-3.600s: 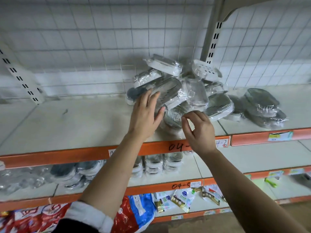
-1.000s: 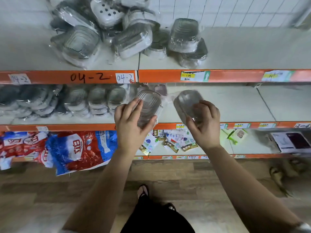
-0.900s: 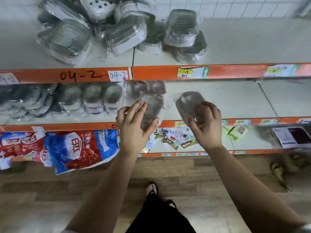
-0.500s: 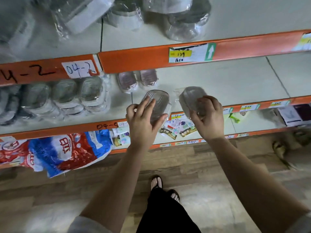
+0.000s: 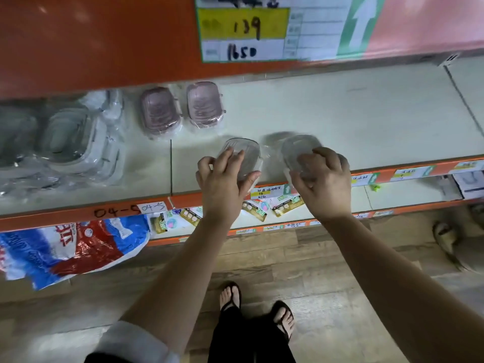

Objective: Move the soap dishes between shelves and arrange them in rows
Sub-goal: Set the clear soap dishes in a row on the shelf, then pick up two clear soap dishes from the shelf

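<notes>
My left hand (image 5: pixel 222 179) grips a clear, plastic-wrapped soap dish (image 5: pixel 245 155) from above, low over the front of the middle shelf (image 5: pixel 340 121). Beside it my right hand (image 5: pixel 323 182) grips a second clear wrapped soap dish (image 5: pixel 297 150) at the same height. Both dishes sit side by side near the shelf's front edge; whether they touch the shelf I cannot tell. Behind them two pinkish wrapped soap dishes (image 5: pixel 180 110) stand in a row. More grey wrapped soap dishes (image 5: pixel 68 142) are stacked at the left.
The orange rail of the upper shelf (image 5: pixel 104 43) with a price label (image 5: pixel 246 30) hangs close overhead. The lowest shelf holds a red-blue bag (image 5: pixel 70 247) and small packets (image 5: pixel 256 208). My sandalled feet (image 5: pixel 256 307) stand on a wooden floor.
Both hands carried the two clear dishes down from the top shelf's pile and in over the middle shelf. The view has dropped and moved closer to that shelf.
</notes>
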A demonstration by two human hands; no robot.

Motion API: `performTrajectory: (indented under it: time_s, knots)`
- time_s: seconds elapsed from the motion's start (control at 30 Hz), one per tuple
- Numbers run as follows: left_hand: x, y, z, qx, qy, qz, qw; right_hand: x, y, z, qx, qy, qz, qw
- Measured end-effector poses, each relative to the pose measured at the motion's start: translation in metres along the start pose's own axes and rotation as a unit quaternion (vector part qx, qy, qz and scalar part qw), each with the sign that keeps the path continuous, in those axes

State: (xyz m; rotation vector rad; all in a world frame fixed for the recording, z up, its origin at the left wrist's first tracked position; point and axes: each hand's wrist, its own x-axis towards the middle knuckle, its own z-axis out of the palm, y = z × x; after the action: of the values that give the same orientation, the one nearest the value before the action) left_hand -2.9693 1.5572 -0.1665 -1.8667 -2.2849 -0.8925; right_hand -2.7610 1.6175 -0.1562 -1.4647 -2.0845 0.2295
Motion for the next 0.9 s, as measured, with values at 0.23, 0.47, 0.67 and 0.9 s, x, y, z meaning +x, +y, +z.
performTrajectory:
  time_s: [0.23,0.47,0.67,0.9]
  knots:
    - [0.055,0.026,0.052,0.072,0.010,-0.001,0.997,0.022,0.036,0.013,-0.005,0.025,0.007,1.000]
    - [0.130,0.041,0.069,0.148,-0.148,-0.070,0.975,0.027,0.049,0.019,0.006,0.032,-0.025,0.999]
    - [0.128,0.030,0.073,0.101,-0.244,-0.056,0.963,0.035,0.050,0.027,-0.001,0.029,-0.021,0.999]
    - [0.031,-0.004,0.049,0.088,-0.110,0.065,0.988,0.080,0.045,0.040,-0.036,-0.004,0.004,0.999]
